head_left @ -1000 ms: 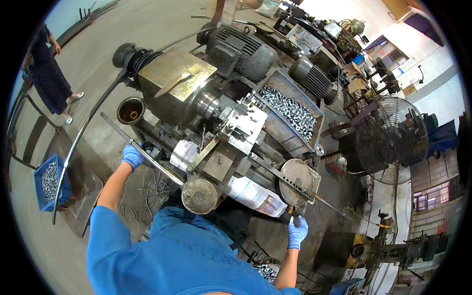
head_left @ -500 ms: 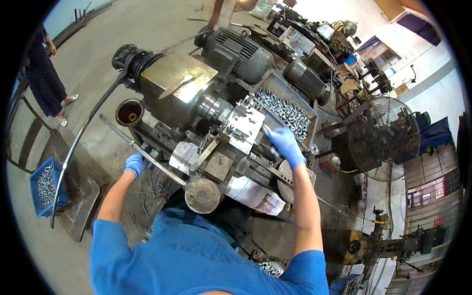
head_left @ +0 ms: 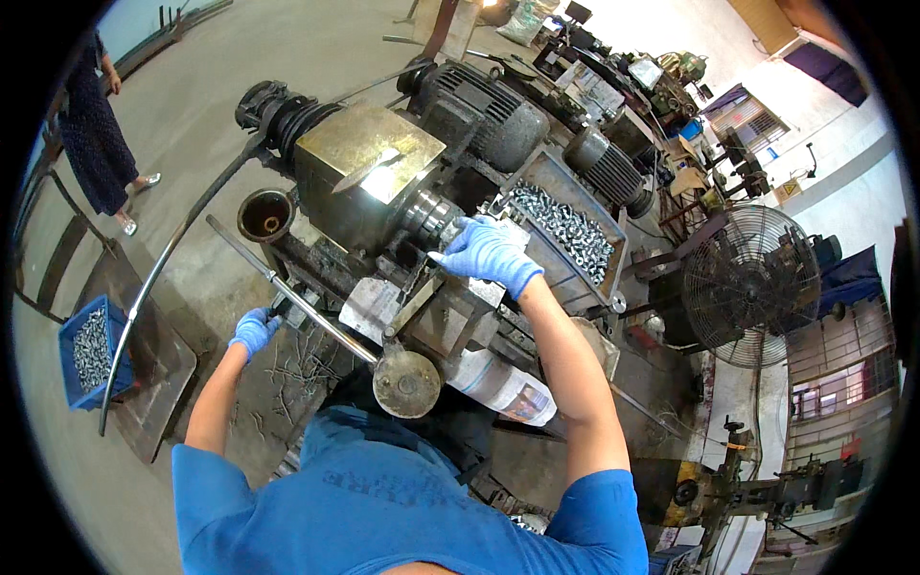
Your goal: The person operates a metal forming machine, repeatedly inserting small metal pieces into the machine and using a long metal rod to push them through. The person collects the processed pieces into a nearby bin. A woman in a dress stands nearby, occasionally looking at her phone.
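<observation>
My left hand [head_left: 255, 332], in a blue knit glove, is closed round a dark machine handle [head_left: 280, 306] below the long slanted metal bar [head_left: 297, 295]. My right hand [head_left: 487, 253], gloved the same way, reaches over the lathe's slide, its fingertips bent in beside the bright round spindle nose [head_left: 428, 215]. Whatever lies between those fingers is hidden by the glove. Behind the spindle is the oily headstock [head_left: 335, 206] with a brass-coloured top plate. A grey metal tray [head_left: 613, 273] of small shiny metal parts [head_left: 565, 225] stands just beyond my right hand.
A round metal disc [head_left: 406, 381] sits close to my body, beside a paper-wrapped cylinder [head_left: 498, 385]. On the left stands a blue crate [head_left: 117, 353] of metal parts. A large fan [head_left: 752, 283] is at the right. A person [head_left: 96, 144] stands at the far left; motors [head_left: 484, 115] rise behind.
My right hand has moved left and inward from beside the parts tray to the spindle. My left hand stays at the handle. The whole view has shifted slightly.
</observation>
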Motion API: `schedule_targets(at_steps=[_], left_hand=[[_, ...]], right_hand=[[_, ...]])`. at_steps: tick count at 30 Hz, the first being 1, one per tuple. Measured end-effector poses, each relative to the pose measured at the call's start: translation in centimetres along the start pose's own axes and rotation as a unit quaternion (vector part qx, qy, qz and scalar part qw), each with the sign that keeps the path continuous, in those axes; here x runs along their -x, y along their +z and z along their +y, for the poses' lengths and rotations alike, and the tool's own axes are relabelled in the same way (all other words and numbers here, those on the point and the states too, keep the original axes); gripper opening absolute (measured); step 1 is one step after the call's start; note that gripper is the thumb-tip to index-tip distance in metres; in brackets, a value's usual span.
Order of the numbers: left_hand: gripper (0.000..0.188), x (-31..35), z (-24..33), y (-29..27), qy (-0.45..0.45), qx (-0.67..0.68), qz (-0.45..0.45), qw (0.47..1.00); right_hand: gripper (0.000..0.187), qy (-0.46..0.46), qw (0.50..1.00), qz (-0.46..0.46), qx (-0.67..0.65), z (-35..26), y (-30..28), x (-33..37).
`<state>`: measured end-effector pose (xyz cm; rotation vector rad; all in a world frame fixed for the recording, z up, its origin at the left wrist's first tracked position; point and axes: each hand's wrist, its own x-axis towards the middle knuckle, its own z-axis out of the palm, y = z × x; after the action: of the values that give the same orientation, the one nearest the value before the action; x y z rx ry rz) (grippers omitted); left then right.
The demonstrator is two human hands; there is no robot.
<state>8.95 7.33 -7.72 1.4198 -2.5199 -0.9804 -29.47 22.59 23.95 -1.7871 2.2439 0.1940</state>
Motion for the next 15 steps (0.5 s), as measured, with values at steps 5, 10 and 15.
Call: schedule_targets(at_steps=[5, 10, 15], left_hand=[[0.030, 0.8, 5.6, -4.6, -0.119, 0.089, -0.086, 0.985], [0.034, -0.7, 2.2, -6.4, -0.056, 0.015, -0.004, 0.998], [0.033, 3.0, 6.6, -15.7, -0.020, 0.220, 0.128, 0.967]], right_hand=[[0.044, 0.040, 0.991, 0.128, 0.019, 0.5, 0.9, 0.8], [0.051, 0.025, 0.983, 0.184, -0.003, -0.5, 3.3, 0.5], [0.042, 0.013, 0.973, 0.231, -0.021, 0.3, 2.7, 0.5]])
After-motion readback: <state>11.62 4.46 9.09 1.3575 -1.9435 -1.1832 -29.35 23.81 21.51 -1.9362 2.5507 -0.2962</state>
